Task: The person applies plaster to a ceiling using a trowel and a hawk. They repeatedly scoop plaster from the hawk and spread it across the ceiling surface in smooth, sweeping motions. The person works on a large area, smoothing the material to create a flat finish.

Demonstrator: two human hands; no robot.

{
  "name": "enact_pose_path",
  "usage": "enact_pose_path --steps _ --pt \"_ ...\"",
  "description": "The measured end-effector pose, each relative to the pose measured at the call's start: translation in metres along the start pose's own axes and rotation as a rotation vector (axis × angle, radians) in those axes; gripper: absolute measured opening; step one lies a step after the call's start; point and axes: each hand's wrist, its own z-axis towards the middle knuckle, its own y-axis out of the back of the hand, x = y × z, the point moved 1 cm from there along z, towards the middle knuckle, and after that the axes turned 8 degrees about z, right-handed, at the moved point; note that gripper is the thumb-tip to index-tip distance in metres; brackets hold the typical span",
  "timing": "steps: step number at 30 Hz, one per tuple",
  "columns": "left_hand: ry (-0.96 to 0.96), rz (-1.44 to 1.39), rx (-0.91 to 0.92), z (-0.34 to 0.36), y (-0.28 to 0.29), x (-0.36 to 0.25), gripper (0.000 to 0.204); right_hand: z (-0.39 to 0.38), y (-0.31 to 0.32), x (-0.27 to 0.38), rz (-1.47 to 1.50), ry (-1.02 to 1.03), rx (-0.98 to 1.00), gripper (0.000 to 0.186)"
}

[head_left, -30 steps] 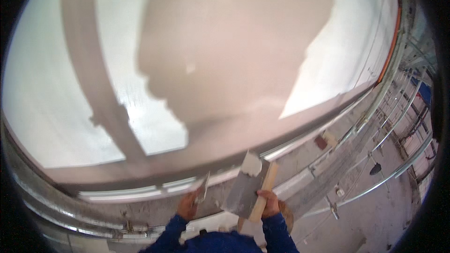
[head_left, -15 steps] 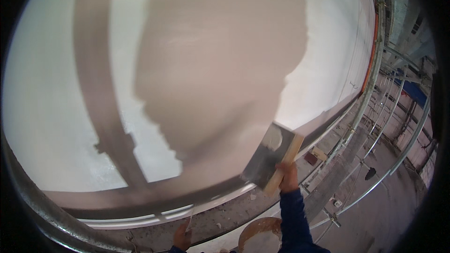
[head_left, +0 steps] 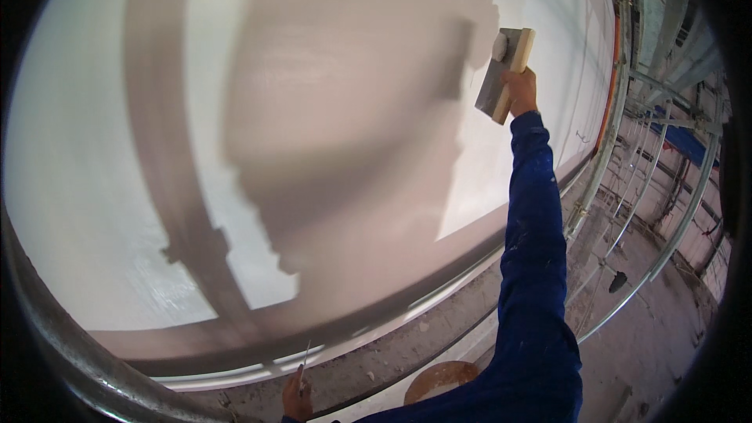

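My right hand (head_left: 521,92), at the end of an outstretched arm in a dark blue sleeve, is closed round the wooden back of a wide filling knife (head_left: 496,88). Its grey metal blade carries a dab of white paste (head_left: 500,47) near the upper end. The knife is held up in front of the white wall (head_left: 540,55); whether it touches the wall I cannot tell. Low down, my left hand (head_left: 297,396) grips a thin flat tool (head_left: 306,354), seen nearly edge-on, so its kind does not show.
A round brownish container (head_left: 440,380) stands below, partly behind my right arm. Metal scaffold tubes (head_left: 666,247) rise at the right, and a thick pipe (head_left: 55,337) curves along the lower left. Shadows fall across the wall. A ledge (head_left: 392,352) runs along its foot.
My right hand has swung the filling knife upward and slightly right, from the wall's lower edge to higher on it. My left hand stays low, shifted only slightly.
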Motion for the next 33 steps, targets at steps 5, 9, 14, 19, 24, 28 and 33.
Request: enact_pose_path --steps 5,9,14,19,24,28,33 --pt "-0.055 0.117 -0.135 -0.014 0.000 0.022 0.032 0.028 0.003 -0.007 -0.118 0.016 0.019 0.029" --pt "0.025 0.107 -0.076 -0.021 0.005 0.026 0.033 0.036 -0.018 -0.005 -0.388 0.006 -0.013 0.036" --pt "0.055 0.206 -0.005 -0.012 -0.003 0.031 0.032 0.047 -0.045 -0.015 -0.472 0.096 -0.032 0.040" --pt "-0.005 0.166 0.006 0.003 -0.002 0.017 0.031 0.053 -0.091 -0.033 -0.508 0.189 -0.160 0.051" --pt "0.063 0.062 0.032 0.001 0.011 -0.012 0.035 0.022 -0.119 -0.003 -0.486 -0.006 -0.160 0.059" --pt "0.026 0.049 0.040 -0.004 0.007 0.023 0.035 0.010 -0.131 0.010 -0.470 0.021 -0.144 0.055" --pt "-0.011 0.086 0.061 -0.008 0.027 0.030 0.037 -0.013 -0.161 0.047 -0.430 0.063 -0.132 0.055"
